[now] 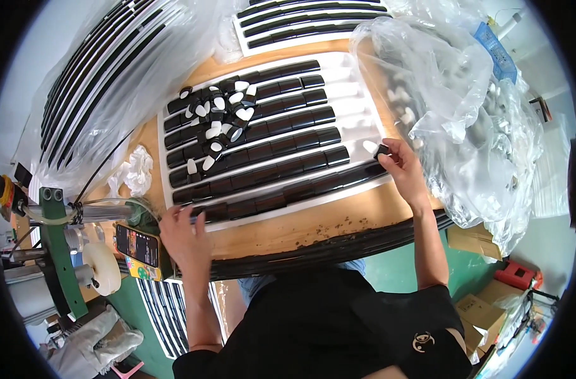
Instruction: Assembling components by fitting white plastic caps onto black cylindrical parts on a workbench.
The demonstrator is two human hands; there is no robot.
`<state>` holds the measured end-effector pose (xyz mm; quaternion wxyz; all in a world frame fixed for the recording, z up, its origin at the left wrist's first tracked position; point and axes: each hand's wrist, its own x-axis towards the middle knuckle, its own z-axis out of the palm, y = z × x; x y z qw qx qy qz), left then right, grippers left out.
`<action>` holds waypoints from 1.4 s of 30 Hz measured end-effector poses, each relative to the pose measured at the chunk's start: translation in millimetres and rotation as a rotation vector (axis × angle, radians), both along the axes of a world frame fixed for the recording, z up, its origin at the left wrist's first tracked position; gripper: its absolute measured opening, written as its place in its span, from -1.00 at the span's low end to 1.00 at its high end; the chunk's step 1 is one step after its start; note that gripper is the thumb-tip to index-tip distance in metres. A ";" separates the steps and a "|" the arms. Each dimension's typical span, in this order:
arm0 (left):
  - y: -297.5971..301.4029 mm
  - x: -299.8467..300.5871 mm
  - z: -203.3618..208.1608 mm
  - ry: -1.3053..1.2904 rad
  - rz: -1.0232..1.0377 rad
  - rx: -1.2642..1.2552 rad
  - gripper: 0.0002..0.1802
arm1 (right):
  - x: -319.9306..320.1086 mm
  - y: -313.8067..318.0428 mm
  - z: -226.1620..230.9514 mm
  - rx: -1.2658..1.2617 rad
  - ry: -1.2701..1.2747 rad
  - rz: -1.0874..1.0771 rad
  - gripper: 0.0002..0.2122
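A white tray (357, 85) lies on the wooden table in front of me, with rows of glossy black pieces (256, 158) set end to end in its grooves. At the right end of the nearest row, my right hand (405, 172) pinches a small black cap (381, 151) between thumb and fingers; a white face shows beside it. By the left end of that same row is my left hand (186, 239), its fingers apart and near the row's last pieces. A loose heap of small black caps with white faces (218, 114) lies across the rows at the tray's left.
Clear plastic bags (452, 95) pile up on the right, and more plastic covers filled trays (105, 82) at the far left. Another filled tray (313, 25) lies behind. At the left edge stand a green machine (55, 246), a phone (138, 246) and crumpled white paper (136, 170).
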<state>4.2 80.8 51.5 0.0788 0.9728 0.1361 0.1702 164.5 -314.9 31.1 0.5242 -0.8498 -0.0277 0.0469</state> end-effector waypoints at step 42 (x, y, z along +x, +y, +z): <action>-152.7 64.1 -8.4 0.121 -0.819 -1.205 -0.65 | -100.1 52.4 -15.1 0.249 0.130 0.175 -0.71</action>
